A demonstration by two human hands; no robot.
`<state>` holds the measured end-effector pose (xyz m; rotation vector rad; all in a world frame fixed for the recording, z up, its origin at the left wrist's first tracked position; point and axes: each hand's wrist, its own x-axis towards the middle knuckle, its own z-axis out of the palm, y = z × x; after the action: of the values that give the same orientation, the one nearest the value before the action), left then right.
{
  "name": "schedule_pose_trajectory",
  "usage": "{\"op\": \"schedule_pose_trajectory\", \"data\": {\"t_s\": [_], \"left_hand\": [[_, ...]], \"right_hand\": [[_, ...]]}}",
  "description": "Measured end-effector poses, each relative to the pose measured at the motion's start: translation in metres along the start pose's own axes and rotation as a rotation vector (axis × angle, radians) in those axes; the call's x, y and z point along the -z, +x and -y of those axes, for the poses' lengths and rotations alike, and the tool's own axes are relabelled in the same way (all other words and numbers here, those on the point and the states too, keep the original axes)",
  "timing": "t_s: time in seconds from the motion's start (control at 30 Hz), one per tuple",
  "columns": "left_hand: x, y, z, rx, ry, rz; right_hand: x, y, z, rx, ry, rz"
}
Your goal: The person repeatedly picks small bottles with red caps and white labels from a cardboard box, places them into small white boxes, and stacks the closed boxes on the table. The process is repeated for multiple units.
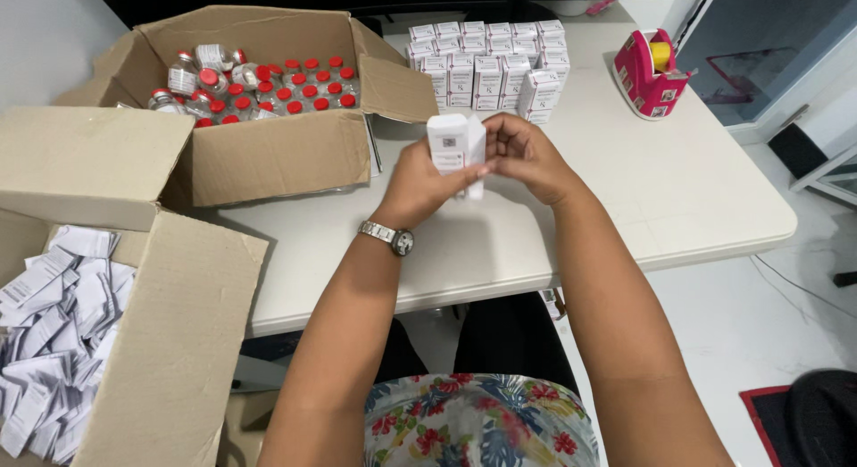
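Observation:
Both hands hold a small white carton (456, 144) upright above the white table (678, 199). My left hand (420, 179), with a wristwatch on the wrist, grips the carton from the left and below. My right hand (527, 154) touches its right side, fingers curled at the top edge. Behind the carton stand rows of finished white cartons (489, 67). An open cardboard box (268, 154) at the left holds several small vials with red caps (295, 87).
A second cardboard box (170, 342) at the lower left holds a heap of folded white paper leaflets (54, 342). A pink tape dispenser (650, 74) with a yellow roll sits at the table's far right. A dark monitor base is behind the cartons.

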<state>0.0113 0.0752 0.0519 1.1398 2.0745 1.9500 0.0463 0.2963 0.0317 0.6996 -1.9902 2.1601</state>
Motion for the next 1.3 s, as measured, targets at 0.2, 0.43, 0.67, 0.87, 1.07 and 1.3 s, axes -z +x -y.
{"op": "schedule_pose_trajectory", "data": {"t_s": [0.2, 0.43, 0.67, 0.87, 1.07, 1.3], "left_hand": [[-0.008, -0.002, 0.014, -0.137, 0.09, 0.036], [-0.019, -0.004, 0.017, -0.277, 0.279, -0.051], [-0.013, -0.005, 0.007, -0.183, 0.127, -0.045], [-0.008, -0.004, 0.002, -0.435, 0.552, -0.198], [-0.007, -0.003, 0.007, -0.577, 0.767, -0.233], [-0.013, -0.002, 0.014, -0.702, 0.724, -0.268]], "right_hand": [[-0.001, 0.007, -0.004, 0.062, -0.083, -0.151], [0.004, 0.011, -0.01, 0.022, 0.132, -0.279], [0.0, 0.009, -0.004, 0.021, 0.121, -0.196], [-0.017, 0.003, 0.014, 0.418, -0.082, -0.127], [-0.029, 0.001, 0.018, 0.441, -0.18, -0.202], [-0.021, -0.001, 0.012, 0.38, -0.233, -0.187]]}}
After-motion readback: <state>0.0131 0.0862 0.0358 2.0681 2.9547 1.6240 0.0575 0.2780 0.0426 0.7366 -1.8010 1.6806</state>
